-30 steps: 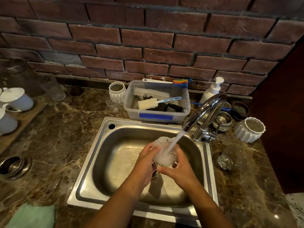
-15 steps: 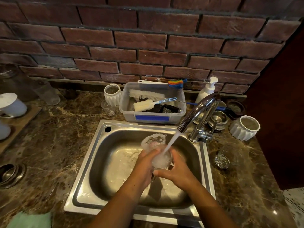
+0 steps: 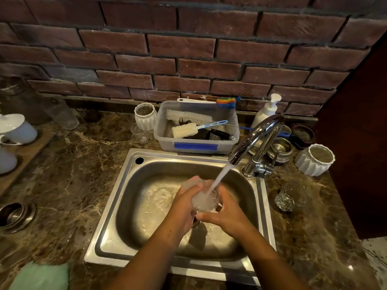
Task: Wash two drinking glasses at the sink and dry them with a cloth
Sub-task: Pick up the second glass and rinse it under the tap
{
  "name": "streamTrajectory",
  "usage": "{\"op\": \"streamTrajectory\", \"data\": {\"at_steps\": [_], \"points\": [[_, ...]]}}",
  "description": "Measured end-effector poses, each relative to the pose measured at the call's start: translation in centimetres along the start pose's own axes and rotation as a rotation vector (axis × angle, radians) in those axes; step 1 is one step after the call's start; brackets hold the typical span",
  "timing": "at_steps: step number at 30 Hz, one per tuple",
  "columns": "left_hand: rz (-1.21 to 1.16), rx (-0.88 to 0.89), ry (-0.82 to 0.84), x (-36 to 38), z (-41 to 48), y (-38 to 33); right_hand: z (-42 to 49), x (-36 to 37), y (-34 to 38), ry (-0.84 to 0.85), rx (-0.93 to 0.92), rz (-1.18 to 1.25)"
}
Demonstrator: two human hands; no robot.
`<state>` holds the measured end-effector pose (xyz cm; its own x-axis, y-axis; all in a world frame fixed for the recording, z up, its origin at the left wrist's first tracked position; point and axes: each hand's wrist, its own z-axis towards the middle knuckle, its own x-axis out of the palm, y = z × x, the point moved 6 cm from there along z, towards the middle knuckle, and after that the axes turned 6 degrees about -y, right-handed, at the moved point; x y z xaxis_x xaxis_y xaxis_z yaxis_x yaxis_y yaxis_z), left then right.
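A clear drinking glass [image 3: 206, 200] is held over the steel sink [image 3: 117, 197], and water from the chrome tap [image 3: 254, 138] streams into it. My left hand [image 3: 183, 206] grips its left side with fingers curled round the rim. My right hand [image 3: 227, 212] cups it from the right and below. A second clear glass [image 3: 293, 197] lies on the counter right of the sink. A pale green cloth [image 3: 39, 276] lies at the counter's bottom left.
Behind the sink a plastic tub [image 3: 196, 146] holds brushes. A soap pump [image 3: 267, 110], steel bowls [image 3: 280, 148] and a white ribbed pot [image 3: 315, 160] stand at the right. White teapots [image 3: 16, 129] sit on a wooden tray at the left, with a steel bowl [image 3: 15, 215] below.
The glass has tipped from leaning left to more upright under the stream, and my left hand's fingers have moved up over its rim. The view shifted slightly.
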<state>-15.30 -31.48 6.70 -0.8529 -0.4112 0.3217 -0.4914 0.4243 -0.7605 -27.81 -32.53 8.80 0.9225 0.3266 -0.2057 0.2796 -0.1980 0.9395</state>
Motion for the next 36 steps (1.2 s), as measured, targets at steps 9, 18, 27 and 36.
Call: {"op": "streamTrajectory", "data": {"at_steps": [9,18,27,36], "points": [[0.017,0.008,0.025,0.3,-0.3,0.1,0.2,-0.7,-0.4,-0.014,0.014,0.021],[0.178,0.061,0.115,0.1,-0.3,-0.1,-0.8,0.0,-1.4,-0.048,0.085,0.263],[0.216,-0.150,0.029,-0.8,-1.3,3.6,-2.4,1.5,-4.3,-0.060,0.308,0.529],[0.252,-0.318,0.023,-1.9,-4.4,5.7,-5.5,2.8,-5.4,0.002,0.476,0.616]]}}
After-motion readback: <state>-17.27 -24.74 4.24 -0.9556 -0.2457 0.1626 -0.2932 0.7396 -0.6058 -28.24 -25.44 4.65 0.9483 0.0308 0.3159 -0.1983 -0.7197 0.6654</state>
